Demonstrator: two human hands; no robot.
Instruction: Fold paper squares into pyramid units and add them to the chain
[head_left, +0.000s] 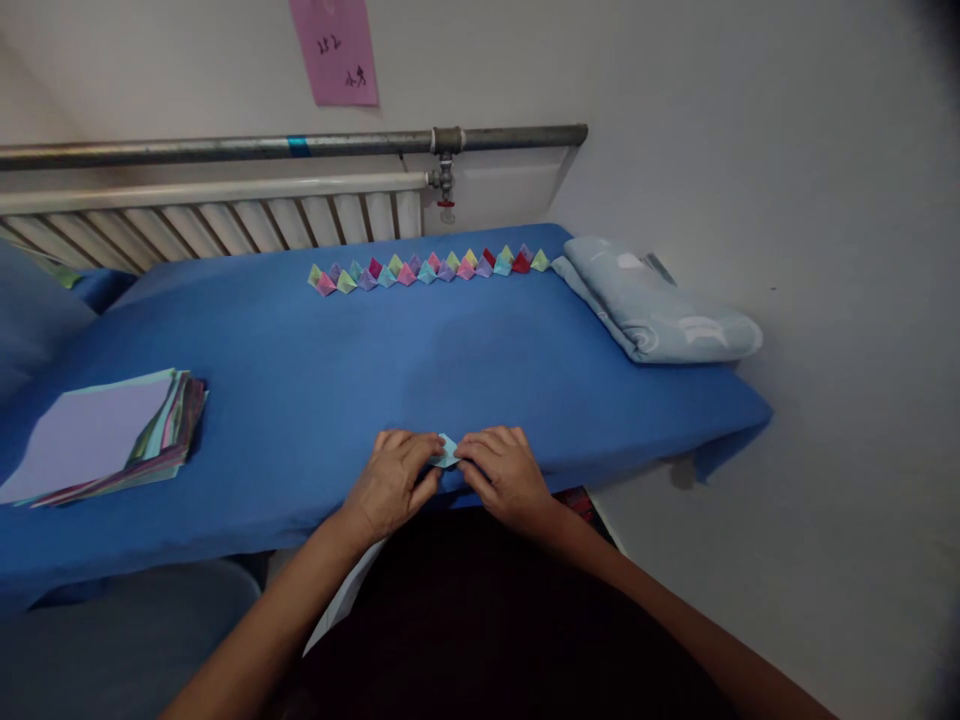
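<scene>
A small piece of light blue folded paper (448,452) is held between my two hands, just above the near edge of the blue-covered bed (300,370). My left hand (395,480) pinches its left side with thumb and fingers. On the right side, my right hand (504,473) grips it in the same way. The fingertips hide part of the paper, so its full shape cannot be made out. Beyond my hands, several folded paper pieces (406,273) in mixed colours stand in two rows along the far side of the bed.
A stack of coloured paper sheets (105,425) lies at the left. To the right rests a folded pale blue blanket (660,305) against the wall. Behind the bed run a radiator (300,222) and a metal pipe (360,146); a pink note (335,50) hangs above.
</scene>
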